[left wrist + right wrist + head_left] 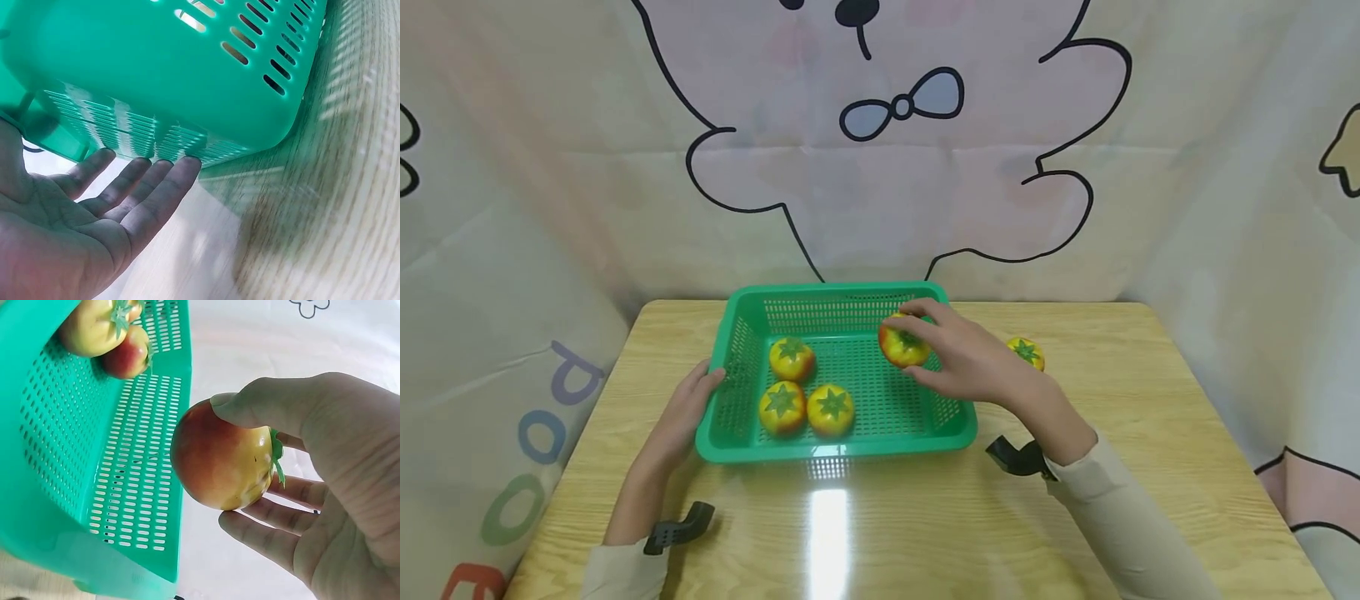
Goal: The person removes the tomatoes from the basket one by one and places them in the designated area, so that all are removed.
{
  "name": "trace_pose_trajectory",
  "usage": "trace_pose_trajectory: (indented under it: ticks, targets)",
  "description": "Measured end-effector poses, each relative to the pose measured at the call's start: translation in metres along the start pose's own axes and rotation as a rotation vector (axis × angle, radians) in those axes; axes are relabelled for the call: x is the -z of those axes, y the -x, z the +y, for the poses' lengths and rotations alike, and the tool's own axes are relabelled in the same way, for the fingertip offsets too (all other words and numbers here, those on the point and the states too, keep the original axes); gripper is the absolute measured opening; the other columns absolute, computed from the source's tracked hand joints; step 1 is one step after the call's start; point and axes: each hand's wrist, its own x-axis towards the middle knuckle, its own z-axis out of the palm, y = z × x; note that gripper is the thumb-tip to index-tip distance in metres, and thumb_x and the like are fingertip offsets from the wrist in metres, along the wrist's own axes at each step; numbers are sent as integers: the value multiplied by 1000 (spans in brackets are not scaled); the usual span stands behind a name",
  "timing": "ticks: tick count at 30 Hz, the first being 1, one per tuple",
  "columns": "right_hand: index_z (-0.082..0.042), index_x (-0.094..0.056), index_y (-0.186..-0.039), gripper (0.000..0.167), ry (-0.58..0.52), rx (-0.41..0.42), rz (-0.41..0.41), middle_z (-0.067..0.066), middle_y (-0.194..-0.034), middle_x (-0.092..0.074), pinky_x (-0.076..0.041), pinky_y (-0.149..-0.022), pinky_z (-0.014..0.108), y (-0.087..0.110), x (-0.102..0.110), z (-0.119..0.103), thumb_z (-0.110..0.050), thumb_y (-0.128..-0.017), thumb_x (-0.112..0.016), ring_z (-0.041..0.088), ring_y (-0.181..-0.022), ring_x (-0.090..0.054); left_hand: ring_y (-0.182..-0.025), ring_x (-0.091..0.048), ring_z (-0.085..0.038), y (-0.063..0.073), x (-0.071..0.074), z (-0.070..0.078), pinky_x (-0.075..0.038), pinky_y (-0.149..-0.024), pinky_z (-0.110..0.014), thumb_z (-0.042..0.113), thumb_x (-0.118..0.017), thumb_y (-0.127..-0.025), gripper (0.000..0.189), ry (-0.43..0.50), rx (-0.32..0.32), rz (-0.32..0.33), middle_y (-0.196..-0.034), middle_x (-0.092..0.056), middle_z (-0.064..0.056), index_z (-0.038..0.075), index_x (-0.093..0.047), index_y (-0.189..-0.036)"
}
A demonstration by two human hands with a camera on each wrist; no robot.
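Above the green basket (895, 444), our right hand (962, 357) pinches a glossy, round, red-and-yellow tomato (215, 462); our left hand (681, 412) grips that basket.

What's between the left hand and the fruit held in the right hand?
The left side of the green basket and three fruits inside it, as the head view shows.

You get bright, even light in the head view, with a white glare streak on the tabletop (917, 525) just past six o'clock. Your left wrist view shows the left hand (81, 234) dim and greyish, a soft brown shadow at five o'clock and smeared wood grain at three. In your right wrist view, the curtain (262, 347) looks washed out at one o'clock.
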Motion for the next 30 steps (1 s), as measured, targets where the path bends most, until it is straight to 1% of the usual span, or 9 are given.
trace_pose_trajectory:
  ticks: [4,8,13,18,23,25,30]
  targets:
    - [-17,-58,-151,61,1,-4,12,13,-153,-52,-59,-100,47,3,0,2,-22,-94,-80,32,-130,-62,-106,-73,-12,-1,1,2,-64,-85,-32,51,-29,-115,68,7,-5,-7,-153,-48,-31,9,-21,-168]
    - [-17,-58,-151,61,10,-17,18,13,-154,-52,-59,-100,48,7,1,4,-23,-94,-80,33,-132,-61,-104,-73,-11,-2,1,1,-64,-85,-33,50,-29,-115,67,18,-8,-16,-152,-48,-31,8,-23,-167]
    - [-17,-58,-150,60,10,-18,42,14,-153,-51,-60,-94,46,12,2,8,-21,-94,-81,32,-127,-62,-101,-74,-14,-2,-1,0,-65,-83,-34,50,-29,-116,67,22,-25,-23,-147,-51,-33,7,-24,-166]
    - [-18,-58,-149,61,0,-20,65,14,-152,-52,-60,-91,45,16,2,10,-21,-93,-82,32,-124,-62,-104,-74,-14,-1,0,2,-64,-84,-34,50,-29,-116,67,15,-30,-22,-149,-51,-32,7,-23,-166]
    - [-17,-59,-148,60,-2,-12,96,15,-151,-53,-60,-93,46,20,5,13,-20,-93,-82,33,-125,-62,-103,-73,-13,-1,2,2,-64,-84,-33,49,-29,-116,67,15,-21,-13,-150,-49,-33,7,-23,-166]
    - [-16,-58,-148,60,-4,-10,105,16,-150,-53,-60,-94,47,22,6,15,-19,-93,-82,34,-125,-62,-105,-73,-13,-1,3,1,-64,-84,-33,50,-29,-116,68,21,-8,-8,-151,-48,-32,7,-22,-167]
    - [-14,-58,-148,60,-6,-28,116,17,-149,-54,-61,-94,47,28,8,19,-16,-93,-81,33,-123,-63,-115,-67,-13,0,1,-2,-61,-89,-30,51,-28,-115,68,19,31,2,-160,-42,-26,9,-19,-169]
